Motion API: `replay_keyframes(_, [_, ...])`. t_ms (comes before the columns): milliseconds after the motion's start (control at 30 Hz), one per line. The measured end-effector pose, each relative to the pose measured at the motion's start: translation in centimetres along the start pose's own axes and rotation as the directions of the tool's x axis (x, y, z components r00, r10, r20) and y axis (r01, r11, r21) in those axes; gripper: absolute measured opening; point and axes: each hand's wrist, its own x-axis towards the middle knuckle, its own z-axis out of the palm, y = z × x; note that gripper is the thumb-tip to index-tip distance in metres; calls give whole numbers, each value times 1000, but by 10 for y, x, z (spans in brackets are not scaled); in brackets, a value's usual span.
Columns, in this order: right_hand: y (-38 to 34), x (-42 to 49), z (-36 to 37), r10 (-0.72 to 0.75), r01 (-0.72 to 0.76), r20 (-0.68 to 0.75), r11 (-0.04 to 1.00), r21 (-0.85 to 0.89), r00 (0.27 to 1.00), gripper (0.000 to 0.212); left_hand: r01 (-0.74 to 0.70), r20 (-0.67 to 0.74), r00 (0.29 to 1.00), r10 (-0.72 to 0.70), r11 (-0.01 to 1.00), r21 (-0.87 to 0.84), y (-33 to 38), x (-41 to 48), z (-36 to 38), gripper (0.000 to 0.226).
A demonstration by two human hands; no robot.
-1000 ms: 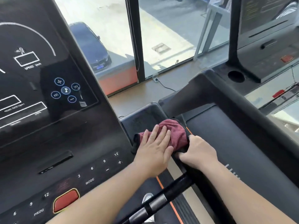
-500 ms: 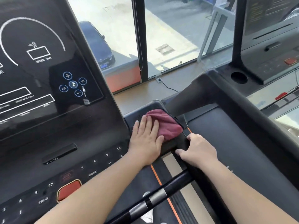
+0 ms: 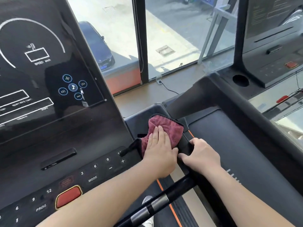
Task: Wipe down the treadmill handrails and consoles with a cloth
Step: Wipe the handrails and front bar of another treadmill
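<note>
The crumpled maroon microfibre cloth point(image 3: 170, 127) lay under and ahead of the left hand's point(image 3: 159, 153) flat, pressed-together fingers point(image 3: 158, 133), the right hand point(image 3: 202, 154) clutching the black plastic tray rim point(image 3: 185, 145) beside them.

L grip point(image 3: 159, 150) flat, R grip point(image 3: 202, 155) curled
</note>
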Motion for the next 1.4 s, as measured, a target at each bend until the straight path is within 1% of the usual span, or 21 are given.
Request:
replay_keyframes(67, [0,0,0,-3,3,-3,1000,-1,1000,67,55,-41,998,-57,997,-61,-18,24,-12,77])
replay_keyframes(167, [-2,0,0,-15,15,0,1000,-11,1000,67,178,-94,978,-184,982,-66,-55,59,-29,75])
replay_keyframes(233, [0,-1,2,-11,11,-9,1000,-3,1000,66,197,-149,968,-204,978,-63,-59,63,-24,74])
replay_keyframes(333, [3,-3,5,-7,8,-22,1000,13,1000,68,94,-205,973,-110,992,-83,-29,29,3,72])
replay_keyframes(400, [5,-3,7,-15,16,-42,1000,20,999,71,-9,-187,982,-1,999,-50,-16,8,15,70])
replay_keyframes(467, [9,-3,9,-22,25,-38,998,60,999,77,-73,-165,984,69,997,-23,-21,15,12,67])
replay_keyframes(533, [18,-7,11,-17,16,4,977,215,1000,91,-83,-178,981,79,996,-19,-31,39,0,65])
replay_keyframes(600, [32,-18,10,22,-42,56,925,378,998,111,-78,-179,981,75,997,-8,-39,64,-13,64])
replay_keyframes(700, [62,-40,5,76,-113,101,890,442,992,125,-99,-201,975,98,995,7,-29,68,-14,63])
replay_keyframes(767, [83,-55,3,87,-131,122,894,428,989,128,-231,-199,951,235,972,42,-13,47,1,62])
replay_keyframes(833, [104,-71,3,109,-162,146,891,425,983,126,-402,-160,898,410,912,77,-8,30,13,64])
replay_keyframes(867, [115,-80,4,119,-176,157,884,433,980,126,-455,-140,877,460,888,68,-8,31,12,66])
replay_keyframes(933, [133,-96,6,117,-181,169,879,442,979,124,-457,-141,876,462,887,64,-10,47,3,64])
replay_keyframes(1033, [156,-118,9,86,-151,176,906,395,981,120,-283,-199,937,289,957,58,6,63,-3,53])
replay_keyframes(1100, [173,-136,14,62,-118,170,931,346,984,112,-198,-231,953,194,980,7,38,47,14,50])
replay_keyframes(1133, [182,-144,16,53,-102,160,942,319,986,110,-227,-226,949,219,974,-10,54,33,26,49])
replay_keyframes(1167, [191,-152,17,48,-93,157,951,295,986,110,-305,-219,929,299,952,3,66,18,38,50])
replay_keyframes(1233, [208,-167,18,37,-78,152,958,277,988,113,-485,-181,853,490,871,73,71,-5,51,54])
replay_keyframes(1267, [216,-173,17,30,-71,148,958,279,988,113,-534,-160,824,543,840,99,67,-6,50,56])
replay_keyframes(1333, [226,-184,16,21,-63,150,959,277,988,111,-523,-153,831,535,845,115,60,7,44,58])
replay_keyframes(1400, [235,-193,17,25,-67,156,961,269,987,107,-379,-221,892,393,919,104,66,14,45,56])
